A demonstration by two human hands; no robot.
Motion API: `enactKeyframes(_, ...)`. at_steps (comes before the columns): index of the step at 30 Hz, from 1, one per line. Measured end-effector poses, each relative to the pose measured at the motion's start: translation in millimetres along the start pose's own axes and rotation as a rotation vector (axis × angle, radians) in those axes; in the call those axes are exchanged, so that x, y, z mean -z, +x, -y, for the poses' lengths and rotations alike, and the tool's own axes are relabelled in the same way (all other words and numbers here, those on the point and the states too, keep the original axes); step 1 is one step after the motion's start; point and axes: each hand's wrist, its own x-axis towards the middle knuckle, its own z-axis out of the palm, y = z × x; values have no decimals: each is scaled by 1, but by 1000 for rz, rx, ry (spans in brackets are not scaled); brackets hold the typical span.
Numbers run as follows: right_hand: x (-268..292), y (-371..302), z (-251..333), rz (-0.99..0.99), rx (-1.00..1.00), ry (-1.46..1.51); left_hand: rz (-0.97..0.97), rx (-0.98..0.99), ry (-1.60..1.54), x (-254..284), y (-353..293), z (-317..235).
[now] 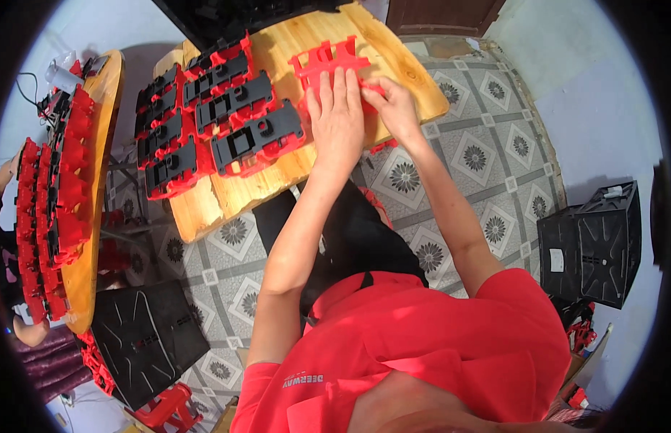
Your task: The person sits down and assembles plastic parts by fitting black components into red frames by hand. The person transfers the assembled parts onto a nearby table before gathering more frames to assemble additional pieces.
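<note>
A red plastic frame (328, 59) with upright tabs along its far side lies on the wooden table (295, 166). My left hand (337, 119) rests flat on it, fingers stretched out and covering its middle. At the frame's right edge my right hand (397, 110) has its fingers curled, with a bit of red plastic showing at the fingertips. Left of my hands, several red frames with black plates on top, such as the nearest one (259, 137), stand in rows. Part of the frame under my palm is hidden.
A second wooden table (97, 209) at the left carries rows of red and black parts (75, 173). Another person's hand (31, 330) shows beside it. Black crates (595, 242) stand at the right, another black crate (144, 339) lower left, near a red stool (169, 410).
</note>
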Motion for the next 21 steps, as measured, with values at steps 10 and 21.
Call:
enactKeyframes(10,119,-10,74,-37,-18,45,44,213,-746,-3,33,-16)
enactKeyframes(21,-7,180,40,165,330,-453,151,964,-1948,40,-44,-19)
